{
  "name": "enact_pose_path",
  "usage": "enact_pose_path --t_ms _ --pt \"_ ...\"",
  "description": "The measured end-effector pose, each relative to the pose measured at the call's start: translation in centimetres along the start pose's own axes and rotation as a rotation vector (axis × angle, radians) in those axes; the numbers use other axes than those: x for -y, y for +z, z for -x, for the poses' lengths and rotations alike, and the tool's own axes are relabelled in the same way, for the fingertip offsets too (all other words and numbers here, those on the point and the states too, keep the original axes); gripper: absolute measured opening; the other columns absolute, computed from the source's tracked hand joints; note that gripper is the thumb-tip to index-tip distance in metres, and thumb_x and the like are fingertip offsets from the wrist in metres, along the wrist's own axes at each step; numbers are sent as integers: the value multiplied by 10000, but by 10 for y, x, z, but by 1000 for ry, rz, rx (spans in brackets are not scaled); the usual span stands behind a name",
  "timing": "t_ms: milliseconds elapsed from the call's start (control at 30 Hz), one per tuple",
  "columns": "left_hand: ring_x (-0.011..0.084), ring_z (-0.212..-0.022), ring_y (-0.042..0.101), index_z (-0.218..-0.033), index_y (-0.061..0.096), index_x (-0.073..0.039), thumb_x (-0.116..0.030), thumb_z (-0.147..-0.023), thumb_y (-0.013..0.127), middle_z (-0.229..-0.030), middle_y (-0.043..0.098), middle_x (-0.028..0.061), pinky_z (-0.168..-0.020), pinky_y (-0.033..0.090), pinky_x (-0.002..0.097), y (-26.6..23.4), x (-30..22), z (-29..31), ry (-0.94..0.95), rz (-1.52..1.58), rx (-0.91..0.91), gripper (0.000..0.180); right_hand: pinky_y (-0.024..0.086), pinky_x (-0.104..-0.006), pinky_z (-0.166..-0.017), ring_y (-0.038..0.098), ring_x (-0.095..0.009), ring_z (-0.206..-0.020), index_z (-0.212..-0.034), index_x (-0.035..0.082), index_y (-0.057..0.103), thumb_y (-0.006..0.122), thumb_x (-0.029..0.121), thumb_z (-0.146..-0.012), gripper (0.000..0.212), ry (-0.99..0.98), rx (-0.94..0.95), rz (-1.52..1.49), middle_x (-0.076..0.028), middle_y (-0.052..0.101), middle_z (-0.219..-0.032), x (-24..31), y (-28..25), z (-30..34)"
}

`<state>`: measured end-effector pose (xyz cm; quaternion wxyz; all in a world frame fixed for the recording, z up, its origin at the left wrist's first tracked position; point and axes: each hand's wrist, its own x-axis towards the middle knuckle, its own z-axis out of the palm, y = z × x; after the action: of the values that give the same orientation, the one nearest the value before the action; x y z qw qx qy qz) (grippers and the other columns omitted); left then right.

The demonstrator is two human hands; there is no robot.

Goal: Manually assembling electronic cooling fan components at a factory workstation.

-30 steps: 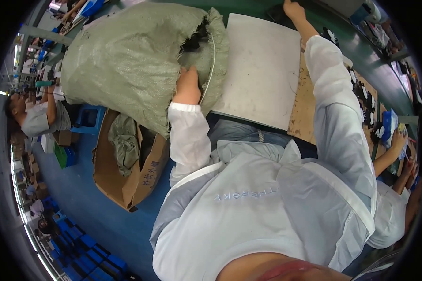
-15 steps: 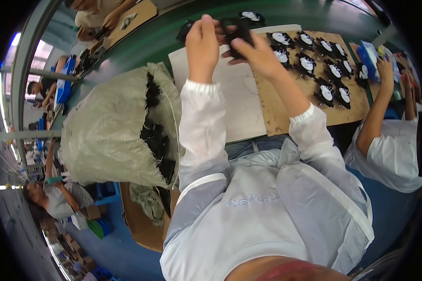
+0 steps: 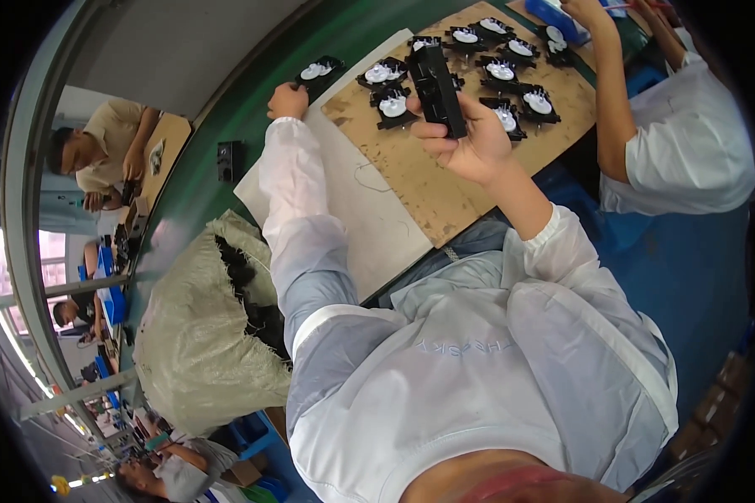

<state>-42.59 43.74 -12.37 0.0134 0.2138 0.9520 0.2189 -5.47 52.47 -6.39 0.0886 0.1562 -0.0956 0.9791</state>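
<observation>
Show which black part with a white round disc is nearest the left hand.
The black part with a white disc on the green surface, beside the left hand; others lie farther right, mostly on the brown flat board.

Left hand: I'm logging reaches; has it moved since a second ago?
Yes. Against the white board, the left hand has gone from the sack to just beyond the board's far edge.

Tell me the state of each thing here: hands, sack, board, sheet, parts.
Right hand: closed around black part
Left hand: curled beside nearest assembly, grip unclear
Sack: open, ragged-edged, dark contents showing
Wooden board: flat, bearing black-and-white assemblies
White sheet: flat, partly hidden
Loose black block: lying on green surface
</observation>
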Motion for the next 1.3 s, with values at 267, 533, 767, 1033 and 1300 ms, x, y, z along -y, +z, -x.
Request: enact_pose_path --t_ms 267,533,767,1033,1300 --pt "366 -1000 582 -1112 719 -158 -301 -869 622 -1142 686 74 -970 369 489 3 5 -5 -16 11 128 298 405 -215 -544 530 -181 -781 -1402 35 427 463 406 -1001 548 -108 9 32 -181 603 -1168 -10 27 14" --pt "343 -927 583 -1027 643 -28 -232 -935 561 -1047 665 143 -889 397 469 -19 -25 41 227 -38 -341 238 490 -243 -610 618 -223 -928 -1451 80 380 526 358 -977 568 -87 192 313 -152 620 -1173 -11 6 22" --pt "247 -814 579 -934 583 -6 -228 -979 530 -886 634 124 -795 443 352 -93 -39 111 505 319 -669 233 546 -330 -768 635 -298 -1066 -1472 105 352 484 319 -983 549 -176 23 887 -167 576 -1279 -28 28 23" --pt "123 -635 560 -895 536 -54 -317 -1038 415 -789 610 58 -623 473 235 -101 -76 251 283 1391 -750 323 469 -396 -968 514 -316 -1262 -1411 103 392 442 288 -924 523 -322 -45 513 -201 410 -1475 -51 17 -7" --pt "95 -665 408 -811 458 -73 -343 -1067 352 -736 470 1 -677 384 241 -84 -84 304 155 1288 -610 387 390 -412 -1050 409 -342 -1346 -1356 59 420 408 274 -911 494 -467 -13 910 -190 327 -1528 -102 31 0"
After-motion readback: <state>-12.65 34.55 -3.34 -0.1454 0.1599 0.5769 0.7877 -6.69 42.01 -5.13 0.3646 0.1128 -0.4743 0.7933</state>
